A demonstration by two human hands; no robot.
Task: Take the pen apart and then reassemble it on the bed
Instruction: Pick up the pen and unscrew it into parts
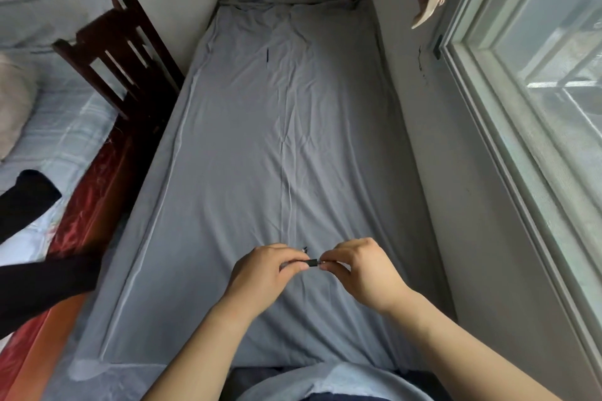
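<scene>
Nearest the camera, two bare forearms reach out over the foot of the bed (228, 172); no writing or brand can be read anywhere; the left hand (260, 273) and the right hand (361, 270) meet just above the grey sheet, each grip pinched shut, thumb against fingertips, on one end of the pen (311, 262); only a short dark stretch of the pen shows between the two grips, lying roughly level, with a small silvery bit at the right-hand pinch; whether its parts are joined or separate cannot be told; just beyond the grips, a tiny dark piece (305, 249) shows close by, too small to identify; well beyond the grips, far up the sheet and a little to the left, a thin dark stick-like part (267, 56) lies on the bed; left of the grips stands a dark wooden chair (120, 52) beside the bed; right of the grips, a window (537, 107) lines the wall.
</scene>
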